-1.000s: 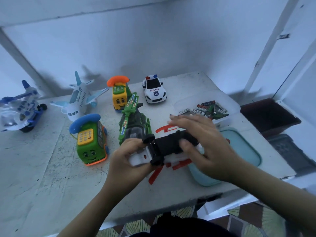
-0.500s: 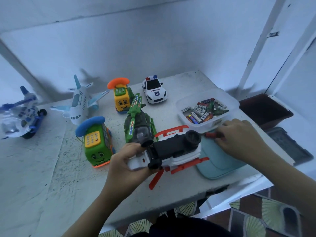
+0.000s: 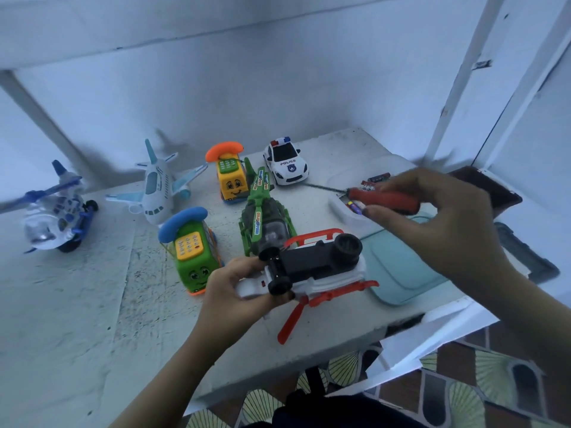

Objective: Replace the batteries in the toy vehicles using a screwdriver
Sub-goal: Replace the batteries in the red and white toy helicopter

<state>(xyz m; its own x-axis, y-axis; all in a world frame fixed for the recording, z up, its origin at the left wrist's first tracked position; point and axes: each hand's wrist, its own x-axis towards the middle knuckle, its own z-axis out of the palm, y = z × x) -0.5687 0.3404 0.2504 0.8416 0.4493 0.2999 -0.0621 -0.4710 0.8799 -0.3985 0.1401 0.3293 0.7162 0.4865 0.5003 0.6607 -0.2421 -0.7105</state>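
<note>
Early stage. The left hand [image 3: 234,291] grips the white-and-red toy helicopter [image 3: 321,267], turned underside up over the bench [image 3: 77,304]. Up and to the right of the helicopter, the right hand [image 3: 448,223] pinches the red-handled screwdriver [image 3: 383,199], its tip clear of the toy. Judged from this, no screw is engaged yet. The battery tub [image 3: 346,211] lies beyond the helicopter; six further toys stand behind it, apparently unopened.

Toys are crowding the table's [image 3: 77,319] middle: a green helicopter [image 3: 262,217] and green bus [image 3: 191,257] are sitting just behind the white helicopter [image 3: 312,261], a tub [image 3: 343,211] and teal lid [image 3: 401,267] are filling the right, while bare tabletop is stretching along the near left.
</note>
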